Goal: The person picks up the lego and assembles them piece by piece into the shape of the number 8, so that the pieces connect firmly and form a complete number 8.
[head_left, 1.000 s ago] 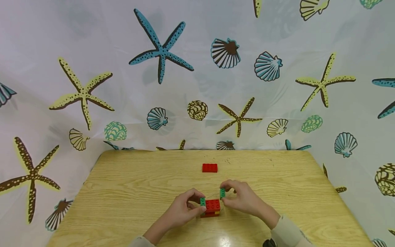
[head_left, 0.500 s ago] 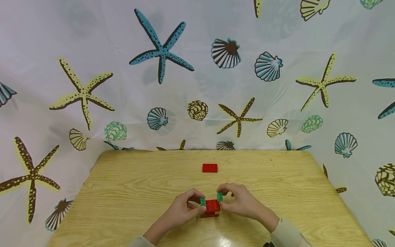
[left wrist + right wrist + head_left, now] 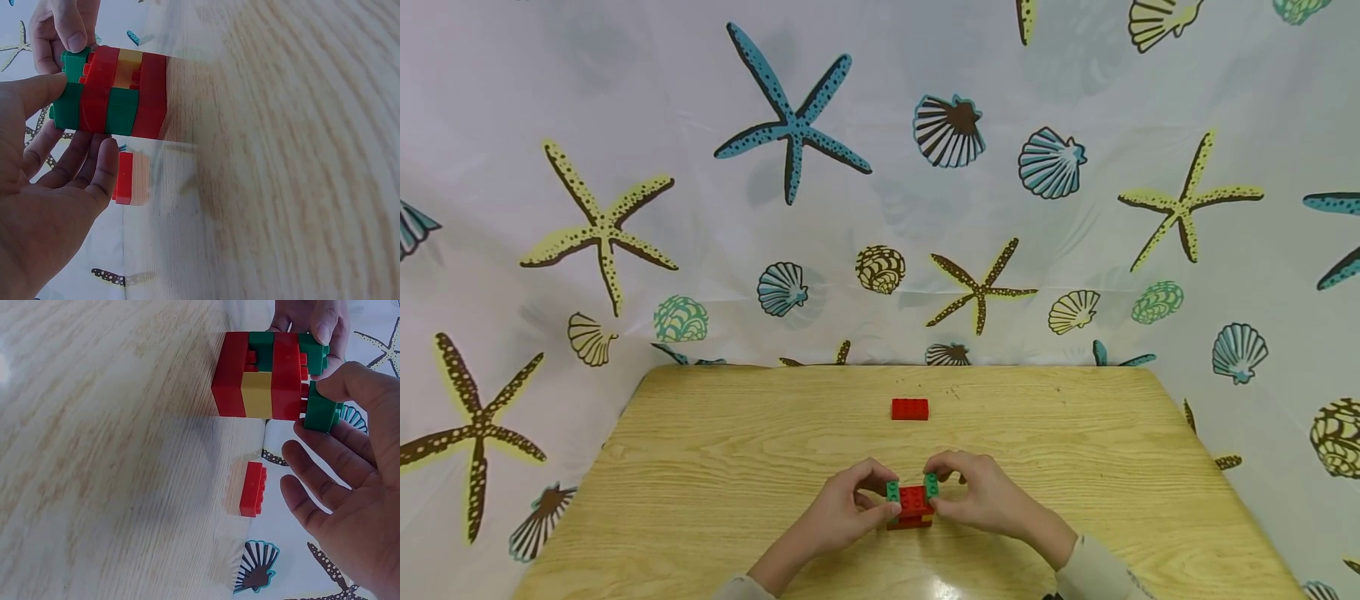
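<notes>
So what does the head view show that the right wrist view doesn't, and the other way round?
Only the head view shows the whole wooden table, the sea-themed curtain behind it and both sleeved forearms. Only the right wrist view shows the block stack side-on: red layers with a yellow block and green between them. Both show the left hand holding a green block on the stack's left end, the right hand pinching a green block at its right end, and the spare red block lying apart on the table.
</notes>
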The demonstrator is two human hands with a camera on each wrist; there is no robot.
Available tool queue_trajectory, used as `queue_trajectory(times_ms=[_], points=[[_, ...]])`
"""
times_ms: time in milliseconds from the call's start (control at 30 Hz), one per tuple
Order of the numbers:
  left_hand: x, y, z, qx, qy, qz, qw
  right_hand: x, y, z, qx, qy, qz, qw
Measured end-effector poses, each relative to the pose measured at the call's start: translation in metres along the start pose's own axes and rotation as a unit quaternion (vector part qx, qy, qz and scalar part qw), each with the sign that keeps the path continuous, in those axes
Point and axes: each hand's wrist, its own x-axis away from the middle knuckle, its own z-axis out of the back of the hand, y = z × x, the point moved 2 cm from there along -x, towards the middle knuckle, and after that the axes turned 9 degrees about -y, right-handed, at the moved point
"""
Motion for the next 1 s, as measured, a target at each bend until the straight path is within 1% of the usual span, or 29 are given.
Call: queue_trajectory(times_ms=[467, 1000], points=[[-0.0001, -0.0003, 0.0001, -0.011, 0.001, -0.006, 0.9999, -0.0007, -0.0012, -0.0012, -0.002, -0.014, -0.002, 1.0], [0.0004, -0.0014, -0.0004, -0.008, 0.002, -0.009, 0.9999, -0.0007, -0.0015, -0.001, -0.003, -0.024, -0.004, 1.0]])
